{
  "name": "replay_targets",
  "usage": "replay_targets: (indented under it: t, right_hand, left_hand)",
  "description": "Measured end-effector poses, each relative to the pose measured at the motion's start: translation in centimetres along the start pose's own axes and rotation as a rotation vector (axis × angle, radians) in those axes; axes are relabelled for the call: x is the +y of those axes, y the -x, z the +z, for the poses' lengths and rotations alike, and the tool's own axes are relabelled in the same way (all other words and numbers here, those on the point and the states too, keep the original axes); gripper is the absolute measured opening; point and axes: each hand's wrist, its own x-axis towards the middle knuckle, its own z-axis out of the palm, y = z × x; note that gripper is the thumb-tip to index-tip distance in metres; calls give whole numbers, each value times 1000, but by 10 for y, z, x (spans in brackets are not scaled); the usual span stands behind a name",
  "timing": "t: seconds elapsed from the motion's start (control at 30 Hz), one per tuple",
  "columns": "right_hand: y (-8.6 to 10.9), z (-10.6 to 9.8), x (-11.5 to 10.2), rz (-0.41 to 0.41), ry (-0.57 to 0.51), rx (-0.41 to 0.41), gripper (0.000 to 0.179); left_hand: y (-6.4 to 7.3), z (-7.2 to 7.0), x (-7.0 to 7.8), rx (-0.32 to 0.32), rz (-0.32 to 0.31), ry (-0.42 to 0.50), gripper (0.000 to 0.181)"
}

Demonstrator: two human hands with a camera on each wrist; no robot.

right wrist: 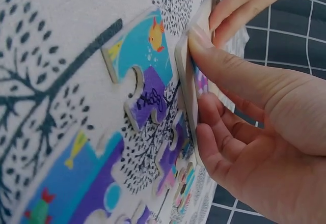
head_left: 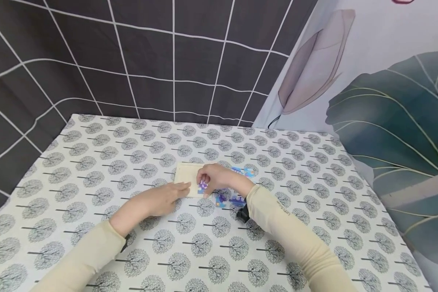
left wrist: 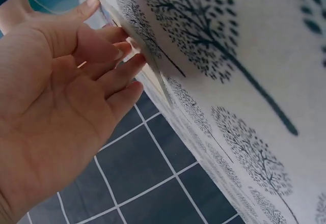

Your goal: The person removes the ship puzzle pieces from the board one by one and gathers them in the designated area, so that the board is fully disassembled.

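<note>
A pale wooden puzzle board (head_left: 184, 173) lies on the cloth, its thin edge also showing in the right wrist view. My left hand (head_left: 166, 198) rests its extended fingertips on the board's left side; in the left wrist view the fingers (left wrist: 125, 76) touch the board's edge. Over the board's right half, my right hand (head_left: 214, 177) pinches a purple and blue jigsaw piece (head_left: 202, 186) between thumb and fingers, low against the board. The fingers partly cover this piece. In the right wrist view my right thumb (right wrist: 224, 61) lies along the board's near edge.
Several loose jigsaw pieces lie right of the board: a purple one (head_left: 237, 200), a blue and orange one (head_left: 220, 199) and light blue ones (head_left: 247, 171). A turquoise and purple piece (right wrist: 153, 89) shows a fish. Tree-print cloth (head_left: 131, 259) covers the table; a dark grid curtain (head_left: 146, 52) hangs behind.
</note>
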Motion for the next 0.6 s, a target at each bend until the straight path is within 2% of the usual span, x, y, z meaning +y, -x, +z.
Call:
replay_targets:
  t: [0.17, 0.4, 0.6]
  right_hand:
    - [2, 2, 5, -29, -66, 13, 40]
    - [4, 4, 10, -97, -139, 60, 40]
    - [11, 7, 10, -139, -115, 114, 39]
  left_hand:
    - [-3, -1, 0, -54, -32, 20, 50]
    - [-8, -8, 4, -100, -129, 77, 58]
    - [-5, -9, 7, -91, -116, 16, 58]
